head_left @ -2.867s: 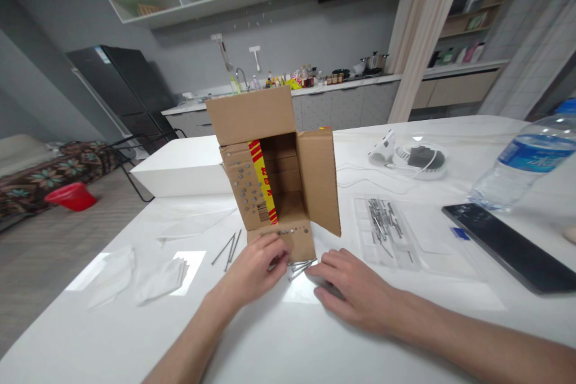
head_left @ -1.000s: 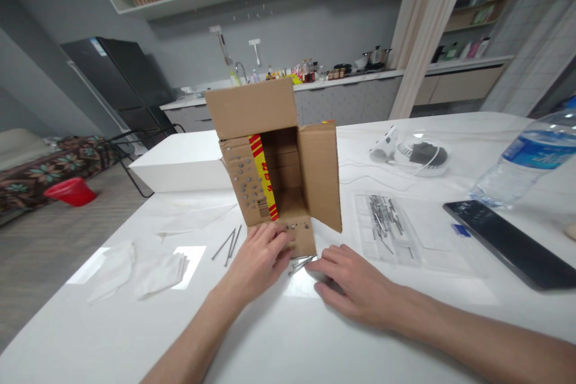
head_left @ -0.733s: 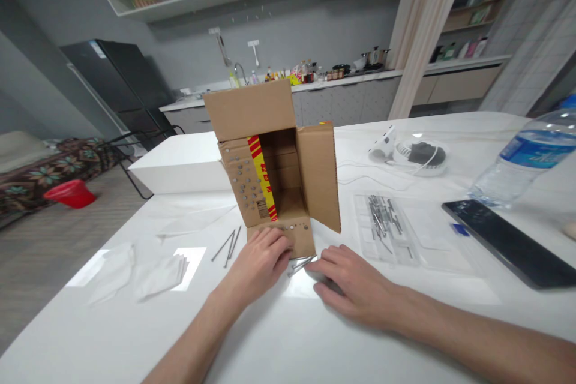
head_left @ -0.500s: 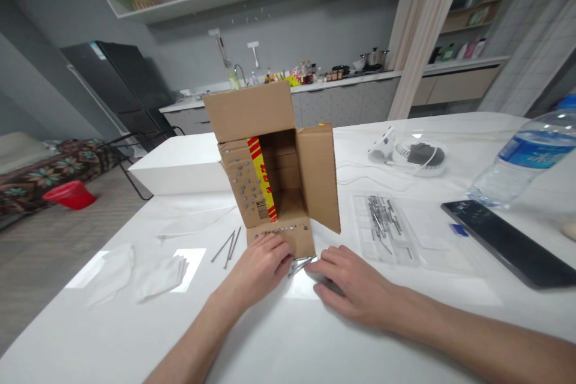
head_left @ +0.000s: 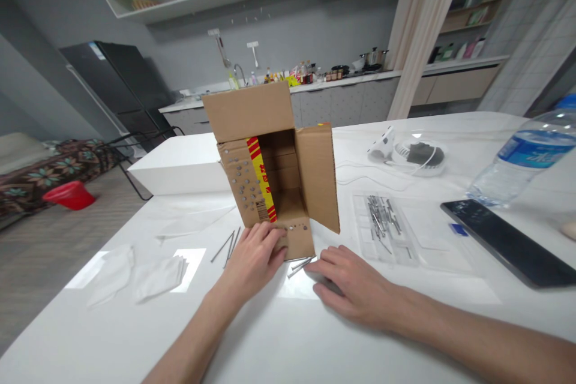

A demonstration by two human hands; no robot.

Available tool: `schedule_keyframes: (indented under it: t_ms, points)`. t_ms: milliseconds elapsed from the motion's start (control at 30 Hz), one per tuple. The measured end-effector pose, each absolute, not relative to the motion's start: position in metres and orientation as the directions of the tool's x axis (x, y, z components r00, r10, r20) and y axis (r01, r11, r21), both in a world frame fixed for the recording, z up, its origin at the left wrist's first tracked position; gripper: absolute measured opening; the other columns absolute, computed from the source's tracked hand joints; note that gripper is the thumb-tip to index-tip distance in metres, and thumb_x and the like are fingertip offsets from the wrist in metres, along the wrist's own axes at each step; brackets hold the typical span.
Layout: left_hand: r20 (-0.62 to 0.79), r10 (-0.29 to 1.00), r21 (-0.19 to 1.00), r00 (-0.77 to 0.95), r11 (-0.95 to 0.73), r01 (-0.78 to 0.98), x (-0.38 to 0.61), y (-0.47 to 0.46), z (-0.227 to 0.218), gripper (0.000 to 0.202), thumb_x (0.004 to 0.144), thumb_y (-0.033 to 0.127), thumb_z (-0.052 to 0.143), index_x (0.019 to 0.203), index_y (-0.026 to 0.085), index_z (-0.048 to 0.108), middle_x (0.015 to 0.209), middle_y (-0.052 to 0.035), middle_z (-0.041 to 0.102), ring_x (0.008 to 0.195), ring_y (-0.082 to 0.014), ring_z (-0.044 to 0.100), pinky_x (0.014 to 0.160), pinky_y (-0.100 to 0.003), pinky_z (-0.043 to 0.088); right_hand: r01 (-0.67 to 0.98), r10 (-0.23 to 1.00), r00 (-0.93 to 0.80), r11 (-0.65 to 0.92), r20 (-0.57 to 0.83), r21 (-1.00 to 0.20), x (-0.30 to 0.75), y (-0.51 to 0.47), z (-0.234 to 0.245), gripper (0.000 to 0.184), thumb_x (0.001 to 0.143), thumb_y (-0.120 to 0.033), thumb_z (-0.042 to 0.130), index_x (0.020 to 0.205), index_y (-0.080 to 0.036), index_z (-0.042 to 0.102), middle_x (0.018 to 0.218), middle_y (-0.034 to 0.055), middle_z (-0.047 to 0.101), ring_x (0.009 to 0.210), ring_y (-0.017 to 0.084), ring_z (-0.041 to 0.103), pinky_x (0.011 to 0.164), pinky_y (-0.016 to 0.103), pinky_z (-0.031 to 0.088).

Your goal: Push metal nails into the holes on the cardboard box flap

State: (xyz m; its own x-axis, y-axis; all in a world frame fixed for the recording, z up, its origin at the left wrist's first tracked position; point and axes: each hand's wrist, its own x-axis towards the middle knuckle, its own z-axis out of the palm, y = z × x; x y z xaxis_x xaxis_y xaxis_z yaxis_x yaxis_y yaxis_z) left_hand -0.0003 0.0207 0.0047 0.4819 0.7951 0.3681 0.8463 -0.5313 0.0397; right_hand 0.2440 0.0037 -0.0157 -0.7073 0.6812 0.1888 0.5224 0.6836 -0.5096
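Observation:
An open cardboard box (head_left: 246,180) lies on its side, its mouth toward me. Several nail heads (head_left: 243,183) dot its left flap. On the lower flap (head_left: 300,245), more nail heads show in a row. My left hand (head_left: 255,251) lies over the left part of this lower flap, fingers curled together; whatever is under the fingertips is hidden. To its right, my right hand (head_left: 348,282) rests on the table with fingers loosely bent and thumb apart, holding nothing I can see. Loose nails (head_left: 299,266) lie by its fingertips. Several others (head_left: 229,246) lie left of the box.
A clear plastic case (head_left: 387,234) with nails is to the right, beside a black phone (head_left: 508,243) and a water bottle (head_left: 517,159). A small white fan (head_left: 418,158) and its cable sit behind. White tissues (head_left: 157,279) lie at left.
My left hand has slid left along the lower flap, uncovering more of the flap's right part and the loose nails. My right hand has stayed in place.

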Motion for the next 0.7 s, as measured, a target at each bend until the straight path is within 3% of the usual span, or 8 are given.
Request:
schedule_keyframes:
  t_ms: [167,267,533,700]
  points:
    - [0.333,0.768,0.055,0.547,-0.595,0.802,0.0032,0.0194,0.005,0.002,0.092,0.019,0.06,0.094,0.02,0.061,0.098,-0.0045,0.07,0.093,-0.0226,0.064,0.08,-0.038,0.047,0.529,0.687,-0.704,0.675,0.179,-0.513,0.2434,0.003,-0.0152,0.023,0.095,-0.021,0.054,0.114,-0.019,0.066,0.094,0.0067,0.065,0.091,0.022,0.057,0.083,0.038,0.04]
    - [0.323,0.751,0.048,0.576,-0.621,0.783,0.0038,0.0188,0.0048,0.007,0.094,0.02,0.058,0.089,0.019,0.062,0.093,-0.0045,0.069,0.089,-0.0215,0.064,0.079,-0.038,0.047,0.529,0.688,-0.702,0.676,0.183,-0.513,0.2436,0.0027,-0.0152,0.023,0.095,-0.021,0.054,0.115,-0.019,0.067,0.094,0.0067,0.065,0.09,0.022,0.057,0.082,0.038,0.04]
    - [0.479,0.766,0.058,0.429,-0.515,0.855,0.0005,0.0202,0.0054,0.014,0.095,0.021,0.055,0.109,0.022,0.059,0.109,-0.0074,0.067,0.099,-0.0235,0.063,0.08,-0.037,0.048,0.525,0.688,-0.702,0.673,0.182,-0.52,0.2442,0.0033,-0.0151,0.022,0.095,-0.02,0.053,0.113,-0.019,0.067,0.094,0.0067,0.065,0.09,0.022,0.057,0.083,0.038,0.04]
    - [0.446,0.805,0.122,0.392,-0.489,0.864,-0.0004,0.0216,0.0042,0.014,0.094,0.02,0.055,0.108,0.023,0.055,0.103,-0.0046,0.068,0.097,-0.0228,0.063,0.08,-0.037,0.048,0.529,0.688,-0.705,0.672,0.173,-0.519,0.2444,0.0032,-0.0145,0.023,0.095,-0.021,0.053,0.114,-0.019,0.067,0.094,0.0068,0.064,0.09,0.022,0.057,0.084,0.039,0.041]
